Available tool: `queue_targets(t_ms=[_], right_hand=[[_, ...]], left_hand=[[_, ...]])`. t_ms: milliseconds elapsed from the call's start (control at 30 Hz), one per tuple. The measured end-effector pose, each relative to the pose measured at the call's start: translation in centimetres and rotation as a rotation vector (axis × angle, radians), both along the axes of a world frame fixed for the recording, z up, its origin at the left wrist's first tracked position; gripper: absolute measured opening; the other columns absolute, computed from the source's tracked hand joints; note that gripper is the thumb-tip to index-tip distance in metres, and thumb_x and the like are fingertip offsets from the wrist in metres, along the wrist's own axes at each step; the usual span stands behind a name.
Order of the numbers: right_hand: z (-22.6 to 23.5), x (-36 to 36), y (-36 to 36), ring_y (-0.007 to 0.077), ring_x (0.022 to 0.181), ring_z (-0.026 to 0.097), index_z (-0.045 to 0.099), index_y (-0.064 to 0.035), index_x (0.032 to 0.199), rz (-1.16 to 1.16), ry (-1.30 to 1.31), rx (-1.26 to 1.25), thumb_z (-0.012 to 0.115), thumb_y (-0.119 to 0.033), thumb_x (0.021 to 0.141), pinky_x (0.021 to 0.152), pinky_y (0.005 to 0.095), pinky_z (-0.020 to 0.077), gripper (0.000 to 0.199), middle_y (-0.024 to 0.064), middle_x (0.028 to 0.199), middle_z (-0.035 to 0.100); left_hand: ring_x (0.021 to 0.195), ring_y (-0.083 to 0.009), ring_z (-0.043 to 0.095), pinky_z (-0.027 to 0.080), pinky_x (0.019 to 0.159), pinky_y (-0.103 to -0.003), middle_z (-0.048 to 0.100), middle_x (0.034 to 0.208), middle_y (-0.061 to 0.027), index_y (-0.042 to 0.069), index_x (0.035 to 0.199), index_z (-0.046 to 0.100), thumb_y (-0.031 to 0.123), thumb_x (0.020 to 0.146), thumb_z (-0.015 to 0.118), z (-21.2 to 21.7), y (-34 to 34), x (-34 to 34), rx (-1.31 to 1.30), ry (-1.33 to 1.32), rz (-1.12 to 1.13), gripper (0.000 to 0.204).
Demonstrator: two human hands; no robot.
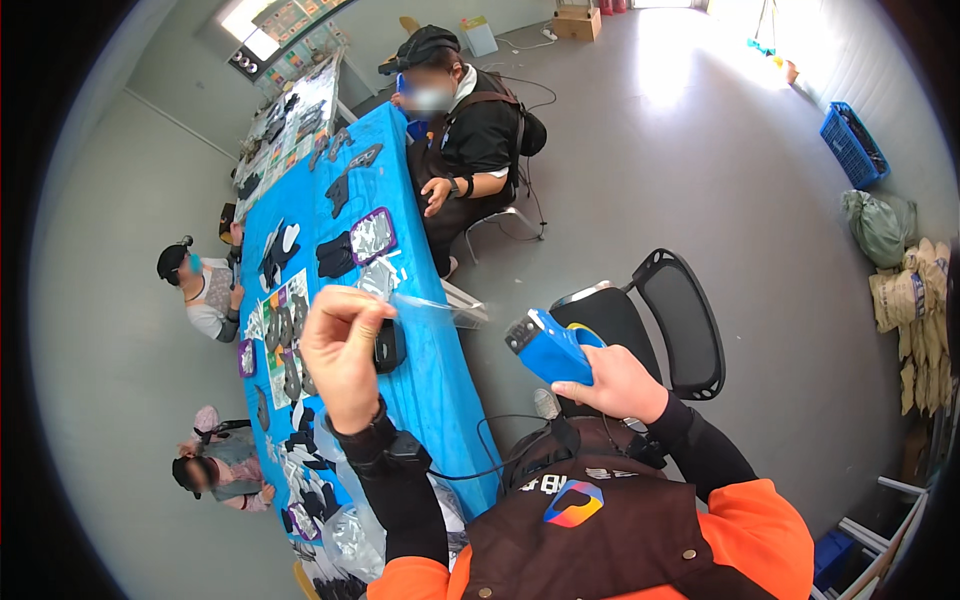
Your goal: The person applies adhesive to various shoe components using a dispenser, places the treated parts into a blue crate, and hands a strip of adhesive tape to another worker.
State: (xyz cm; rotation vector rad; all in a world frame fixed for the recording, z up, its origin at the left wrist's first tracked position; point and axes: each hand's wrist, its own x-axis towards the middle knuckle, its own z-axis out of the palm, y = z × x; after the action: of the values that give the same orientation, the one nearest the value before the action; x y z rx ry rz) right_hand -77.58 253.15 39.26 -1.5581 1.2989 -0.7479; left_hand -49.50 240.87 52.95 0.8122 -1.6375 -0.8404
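My left hand is raised over the blue table, its fingers pinched on the end of a strip of clear tape. The strip stretches to the right toward a blue tape dispenser, which my right hand grips from behind, off the table's edge. Below my left hand a dark flat item lies on the blue cloth. My forearms wear black sleeves with orange above, and a brown apron covers my front.
Three other people sit around the long blue table, which carries several dark pieces and silvery packets. A black mesh chair stands right of me. A blue crate and sacks line the right wall.
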Motion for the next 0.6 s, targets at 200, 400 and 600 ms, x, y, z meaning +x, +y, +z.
queue_targets(t_ms=[200, 400, 600], right_hand=[[-5.3, 1.3, -8.3, 0.0385, 0.078, 0.072, 0.073, 0.0029, 0.078, -0.339, 0.299, 0.149, 0.066, -0.052, 0.091, 0.074, 0.0479, 0.0568, 0.057, 0.0188, 0.075, 0.072], [-12.0, -2.2, -6.3, 0.0191, 0.054, 0.069, 0.07, -0.0045, 0.072, -0.366, 0.145, 0.285, 0.066, -0.049, 0.093, 0.06, 0.0349, 0.0546, 0.049, 0.0062, 0.055, 0.066], [-11.5, -7.0, 0.4, 0.0195, 0.052, 0.07, 0.066, 0.0074, 0.084, -0.589, 0.141, 0.448, 0.074, -0.038, 0.092, 0.051, 0.0325, 0.0548, 0.046, 0.0121, 0.06, 0.068]], left_hand=[[0.076, -0.0203, 0.064, 0.051, 0.072, -0.032, 0.064, 0.088, -0.0108, 0.002, 0.095, 0.064, -0.011, 0.084, 0.07, -1.1, 4.7, -7.6, -0.464, -0.178, -0.109, 0.018], [0.08, -0.0182, 0.063, 0.048, 0.075, -0.03, 0.065, 0.083, -0.0088, -0.001, 0.087, 0.066, -0.002, 0.088, 0.073, -1.1, -5.7, -5.8, -0.165, -0.228, 0.116, 0.008], [0.072, -0.0069, 0.06, 0.047, 0.068, -0.023, 0.066, 0.082, -0.0015, 0.001, 0.088, 0.066, 0.003, 0.093, 0.073, -3.7, -14.0, -2.6, -0.112, -0.312, 0.172, 0.009]])
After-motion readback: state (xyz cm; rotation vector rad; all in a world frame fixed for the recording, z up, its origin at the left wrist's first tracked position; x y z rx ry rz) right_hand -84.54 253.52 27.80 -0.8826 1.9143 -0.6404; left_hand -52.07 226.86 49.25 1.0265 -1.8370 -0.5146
